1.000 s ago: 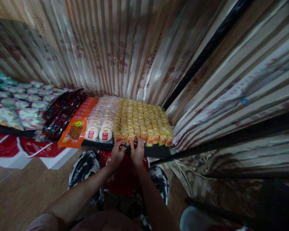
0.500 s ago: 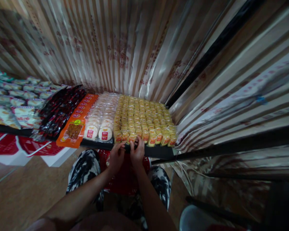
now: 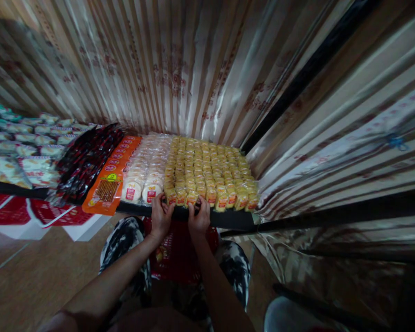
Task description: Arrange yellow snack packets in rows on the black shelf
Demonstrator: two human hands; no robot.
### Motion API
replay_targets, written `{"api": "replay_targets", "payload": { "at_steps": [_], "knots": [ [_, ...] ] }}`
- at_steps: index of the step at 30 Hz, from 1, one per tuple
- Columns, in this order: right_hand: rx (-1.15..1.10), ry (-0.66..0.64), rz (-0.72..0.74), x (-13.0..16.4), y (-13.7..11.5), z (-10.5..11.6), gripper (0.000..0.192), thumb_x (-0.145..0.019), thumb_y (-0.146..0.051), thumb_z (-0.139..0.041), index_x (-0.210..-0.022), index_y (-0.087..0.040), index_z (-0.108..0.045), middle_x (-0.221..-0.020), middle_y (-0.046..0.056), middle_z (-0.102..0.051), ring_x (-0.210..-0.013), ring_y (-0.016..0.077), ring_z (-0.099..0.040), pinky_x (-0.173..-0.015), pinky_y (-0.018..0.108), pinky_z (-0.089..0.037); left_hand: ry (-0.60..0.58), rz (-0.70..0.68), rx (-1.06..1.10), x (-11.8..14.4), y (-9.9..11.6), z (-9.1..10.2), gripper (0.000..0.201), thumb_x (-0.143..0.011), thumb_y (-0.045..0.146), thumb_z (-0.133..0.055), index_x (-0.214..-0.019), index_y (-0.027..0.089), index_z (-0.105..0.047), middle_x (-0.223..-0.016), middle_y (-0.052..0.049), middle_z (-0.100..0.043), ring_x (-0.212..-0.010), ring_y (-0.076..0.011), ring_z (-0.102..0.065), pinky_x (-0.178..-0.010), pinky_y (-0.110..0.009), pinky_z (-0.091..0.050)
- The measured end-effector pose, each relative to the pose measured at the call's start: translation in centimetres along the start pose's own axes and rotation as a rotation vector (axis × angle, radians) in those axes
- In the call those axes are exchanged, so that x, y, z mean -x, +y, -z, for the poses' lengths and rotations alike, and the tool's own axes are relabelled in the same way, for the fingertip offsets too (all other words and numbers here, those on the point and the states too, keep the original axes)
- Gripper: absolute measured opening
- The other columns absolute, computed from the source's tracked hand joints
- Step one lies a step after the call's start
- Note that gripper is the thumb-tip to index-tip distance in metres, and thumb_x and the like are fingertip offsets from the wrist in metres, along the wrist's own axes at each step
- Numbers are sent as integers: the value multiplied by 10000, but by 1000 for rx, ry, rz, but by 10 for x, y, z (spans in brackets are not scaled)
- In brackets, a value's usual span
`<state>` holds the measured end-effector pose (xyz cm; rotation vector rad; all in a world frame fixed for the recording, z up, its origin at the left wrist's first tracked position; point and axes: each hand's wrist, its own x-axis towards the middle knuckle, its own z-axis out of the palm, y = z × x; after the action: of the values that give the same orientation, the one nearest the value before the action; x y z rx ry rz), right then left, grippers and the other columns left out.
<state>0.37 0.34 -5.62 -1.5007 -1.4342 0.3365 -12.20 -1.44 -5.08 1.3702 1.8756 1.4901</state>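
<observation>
While left hand point(image 3: 161, 216), right hand point(image 3: 198, 220) half-curl at yellow packets point(image 3: 207, 170), grip unclear, crackers point(image 3: 152, 190) adjoin.

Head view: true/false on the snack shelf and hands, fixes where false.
1. The orange packet lies between the dark packets and the round white packs. True.
2. The yellow packs stand left of the round white packs. False: right of them.
3. The left hand and right hand are at the shelf's front edge. True.
4. The right hand grips the orange packet. False: it is at the yellow packs' front row.
5. The red basket nearest the hands sits on the shelf. False: it is below.
</observation>
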Motion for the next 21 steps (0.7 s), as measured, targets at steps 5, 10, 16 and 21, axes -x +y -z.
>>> {"api": "replay_targets", "payload": {
  "at_steps": [5, 10, 16, 21],
  "knots": [
    [27, 19, 11, -1, 1, -2, 413, -878, -410, -441, -1162, -117, -503, -1069, 137, -566, -925, 172, -571, -751, 281, -534, -14, -131, -153, -5, -4, 0, 424, -818, 281, -551, -1206, 159, -433, -1049, -87, -508, -968, -205, -508, -864, -374, -445],
    [85, 54, 34, -1, 2, -3, 397, -877, -404, -447, -1154, -127, -511, -1072, 136, -581, -951, 190, -567, -809, 321, -506, -5, -145, -193, -6, -5, -3, 411, -839, 261, -526, -1222, 154, -423, -1048, -91, -509, -966, -200, -509, -859, -359, -453],
    [62, 41, 22, 1, 2, -4, 401, -873, -406, -458, -1160, -129, -508, -1083, 135, -579, -963, 193, -566, -842, 335, -494, 17, -197, -225, -2, -12, -7, 439, -866, 303, -495, -1266, 162, -381, -1105, -105, -508, -1024, -215, -504, -898, -377, -438],
    [-17, 20, -18, 1, 3, -2, 398, -862, -401, -470, -1152, -132, -513, -1063, 130, -567, -931, 178, -572, -763, 288, -521, -1, -246, -219, 0, -15, -6, 496, -864, 298, -504, -1309, 162, -335, -1171, -125, -491, -1105, -229, -476, -937, -392, -417]
  ]
}}
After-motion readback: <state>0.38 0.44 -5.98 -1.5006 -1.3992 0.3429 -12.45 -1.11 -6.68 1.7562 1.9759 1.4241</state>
